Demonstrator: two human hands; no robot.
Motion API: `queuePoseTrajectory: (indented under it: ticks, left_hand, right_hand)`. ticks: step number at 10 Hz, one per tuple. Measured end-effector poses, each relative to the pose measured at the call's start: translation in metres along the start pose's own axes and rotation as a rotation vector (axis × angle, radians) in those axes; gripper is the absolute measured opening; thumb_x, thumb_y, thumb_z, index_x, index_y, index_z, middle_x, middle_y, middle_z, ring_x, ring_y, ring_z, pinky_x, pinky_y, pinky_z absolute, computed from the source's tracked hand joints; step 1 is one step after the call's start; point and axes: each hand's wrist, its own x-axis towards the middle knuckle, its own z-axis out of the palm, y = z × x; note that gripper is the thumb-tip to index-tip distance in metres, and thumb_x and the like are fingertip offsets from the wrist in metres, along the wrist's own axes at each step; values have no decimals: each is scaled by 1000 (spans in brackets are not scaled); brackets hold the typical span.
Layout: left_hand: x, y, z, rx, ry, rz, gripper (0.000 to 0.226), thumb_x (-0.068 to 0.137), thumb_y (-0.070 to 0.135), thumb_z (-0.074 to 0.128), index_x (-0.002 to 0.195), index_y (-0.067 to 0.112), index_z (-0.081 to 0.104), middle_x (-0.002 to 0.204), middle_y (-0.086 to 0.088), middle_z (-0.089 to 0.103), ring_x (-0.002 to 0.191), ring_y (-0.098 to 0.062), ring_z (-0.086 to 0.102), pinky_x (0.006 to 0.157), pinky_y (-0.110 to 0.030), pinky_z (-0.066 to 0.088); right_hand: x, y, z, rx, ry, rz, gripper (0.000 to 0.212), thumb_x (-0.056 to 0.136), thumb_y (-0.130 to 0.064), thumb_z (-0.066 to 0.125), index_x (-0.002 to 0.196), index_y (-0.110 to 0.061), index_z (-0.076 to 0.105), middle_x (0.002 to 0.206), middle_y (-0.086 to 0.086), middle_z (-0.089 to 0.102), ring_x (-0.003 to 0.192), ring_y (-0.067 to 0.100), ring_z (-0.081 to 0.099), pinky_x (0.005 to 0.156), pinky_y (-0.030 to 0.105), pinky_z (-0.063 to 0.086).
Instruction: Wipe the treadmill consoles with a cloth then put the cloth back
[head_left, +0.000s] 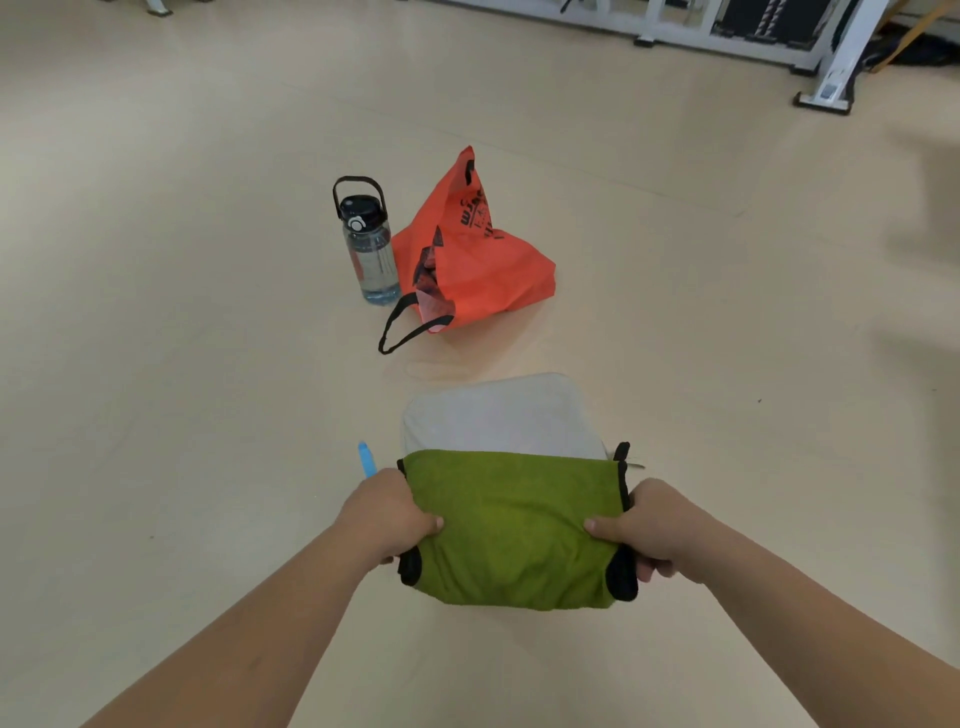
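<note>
The orange bag sits on the floor, and the folded green cloth is held up on the near side of that bag, over a pale mat. The left hand grips its left edge and the right hand grips its right edge, fingers curled round. To do this well, I think both hands should keep the cloth flat and even, not droopy.

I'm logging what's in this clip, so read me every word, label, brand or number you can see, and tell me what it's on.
Nothing can be quoted with certainty.
On the orange bag: black printed lettering, creased and turned sideways, not surely readable.
On the water bottle: markings on its clear body, too blurred to read.
On the white equipment frame: a sticker on its foot, too small to read.
On the green cloth: no text shows.
</note>
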Motion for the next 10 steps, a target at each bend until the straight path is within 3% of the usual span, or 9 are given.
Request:
queuePoseTrajectory:
  ticks: [1, 2, 3, 4, 5, 6, 7, 9, 10]
  left_hand:
    - [-6, 15, -8, 39, 34, 37, 22, 84, 19, 73, 79, 11, 53, 76, -5, 60, 65, -22, 60, 56, -30, 51]
    - [-18, 33, -26, -252, 28, 38, 9, 86, 11, 69, 86, 6, 62, 81, -11, 67, 68, -25, 66, 50, -25, 51]
    - [-31, 48, -54, -466, 83, 42, 15, 86, 14, 72, 98, 5, 69, 97, -18, 76, 87, -33, 75, 71, -43, 64]
    - [-40, 55, -75, -550, 131, 89, 15, 86, 13, 74, 100, 11, 70, 97, -15, 77, 82, -28, 75, 74, -42, 63]
    - [-47, 63, -78, -550, 109, 165, 19, 85, 17, 81, 101, 13, 71, 93, -9, 79, 82, -25, 77, 71, -40, 64]
    - [-47, 78, -55, -500, 122, 234, 29, 81, 23, 86, 99, 11, 68, 89, -10, 77, 80, -26, 77, 62, -36, 60]
    - [-43, 96, -22, -433, 153, 340, 32, 80, 30, 86, 101, 18, 64, 90, -3, 71, 83, -21, 73, 71, -37, 61]
    - [-34, 106, 36, -95, -260, 310, 56, 91, 43, 72, 137, 19, 52, 116, 2, 64, 92, -22, 75, 87, -43, 63]
    - [-30, 105, 42, 66, -180, 401, 29, 94, 36, 68, 117, 20, 60, 123, -2, 66, 110, -23, 68, 97, -47, 58]
  right_hand:
    - [-4, -9, 2, -189, 115, -80, 30, 91, -27, 72, 81, -9, 50, 40, 1, 58, 30, 14, 53, 37, 20, 35]
    - [-3, -19, 3, -74, 222, -207, 31, 91, -23, 72, 76, -7, 50, 57, 6, 58, 38, 15, 55, 41, 26, 42]
    - [-4, -30, 6, 255, 274, -368, 25, 94, -24, 72, 89, -1, 64, 74, 8, 65, 55, 14, 62, 48, 32, 50]
    - [-6, -41, 5, 440, 222, -357, 23, 98, -29, 71, 99, -6, 67, 77, 7, 68, 47, 8, 59, 44, 22, 44]
    - [-1, -43, 3, 388, 157, -231, 30, 101, -40, 65, 107, -11, 65, 93, 9, 72, 57, 16, 65, 50, 28, 47]
    - [1, -41, 5, 392, 95, -158, 30, 102, -40, 61, 113, -12, 64, 111, 8, 69, 73, 22, 72, 58, 33, 56]
    - [-3, -41, 3, 405, 73, -172, 30, 103, -42, 60, 113, -15, 66, 114, 6, 69, 81, 23, 74, 65, 34, 60]
    - [-10, -24, -10, 432, 21, -144, 31, 105, -42, 56, 111, -14, 68, 112, 8, 72, 87, 25, 75, 73, 37, 62]
    - [-8, -17, -11, 378, 35, -150, 27, 104, -38, 57, 107, -15, 70, 111, 7, 73, 94, 26, 76, 79, 40, 63]
